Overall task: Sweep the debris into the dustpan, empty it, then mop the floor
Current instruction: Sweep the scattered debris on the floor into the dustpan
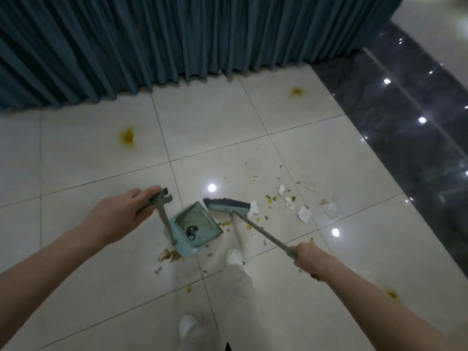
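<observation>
Teal plastic carries no writing I can read. My left hand (121,214) grips the dustpan (196,228) handle at centre frame; a dark lump sits in the pan. My right hand (307,259) clamps the broom (228,206) shaft, its head just beside the pan's mouth. Debris (288,201) and paper scraps (304,214) lie right of it on pale glossy tiles (304,153), yellow stains (127,138) around, blue curtain (177,34) across the top.

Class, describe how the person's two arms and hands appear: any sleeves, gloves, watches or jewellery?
Both forearms are bare to the frame edge, with no sleeves in view. The left hand and right hand wear no gloves; no watch, ring or bracelet shows.
</observation>
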Tool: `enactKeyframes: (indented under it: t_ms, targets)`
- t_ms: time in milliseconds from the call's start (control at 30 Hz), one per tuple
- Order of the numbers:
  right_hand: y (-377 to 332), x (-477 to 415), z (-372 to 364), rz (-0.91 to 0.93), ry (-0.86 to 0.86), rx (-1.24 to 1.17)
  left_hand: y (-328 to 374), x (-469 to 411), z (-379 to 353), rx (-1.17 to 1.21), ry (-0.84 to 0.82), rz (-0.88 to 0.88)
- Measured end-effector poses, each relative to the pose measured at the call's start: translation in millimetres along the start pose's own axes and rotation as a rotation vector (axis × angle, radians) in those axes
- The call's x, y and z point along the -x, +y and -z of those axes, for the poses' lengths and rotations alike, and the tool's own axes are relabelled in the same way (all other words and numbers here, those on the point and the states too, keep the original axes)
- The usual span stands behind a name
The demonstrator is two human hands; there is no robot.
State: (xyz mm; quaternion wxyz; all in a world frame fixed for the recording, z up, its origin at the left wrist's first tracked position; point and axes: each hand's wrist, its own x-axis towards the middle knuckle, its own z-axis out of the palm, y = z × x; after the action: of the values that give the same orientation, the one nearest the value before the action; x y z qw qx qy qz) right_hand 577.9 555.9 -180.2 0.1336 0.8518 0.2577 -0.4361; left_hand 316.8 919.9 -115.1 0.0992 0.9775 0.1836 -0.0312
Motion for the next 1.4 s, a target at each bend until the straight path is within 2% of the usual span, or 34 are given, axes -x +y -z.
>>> enactKeyframes:
  t_ms: [233,500,633,767,967,1067,1200,1400]
  targets:
    - [18,68,-59,-0.043,-0.045,-0.044,5,45,1,-0.005,-0.021,-0.059]
    - [34,76,-14,-0.047,0.055,-0.366,0,31,11,-0.029,0.008,-0.075]
    - [30,39,34,-0.08,0.118,-0.442,2,2,12,-0.033,0.018,-0.117]
    - [29,-42,97,-0.092,0.188,-0.405,5,-37,14,-0.038,0.027,-0.139]
    - [22,-175,195,-0.159,0.269,-0.346,3,-119,4,0.015,0.039,-0.043]
    - [17,-215,225,-0.221,0.294,-0.475,5,-159,-4,0.047,0.052,0.017]
    - [15,-240,224,-0.185,0.19,-0.404,12,-194,-11,0.056,0.043,-0.011]
    - [12,-206,170,-0.198,0.099,-0.433,22,-202,-6,0.041,0.049,-0.034]
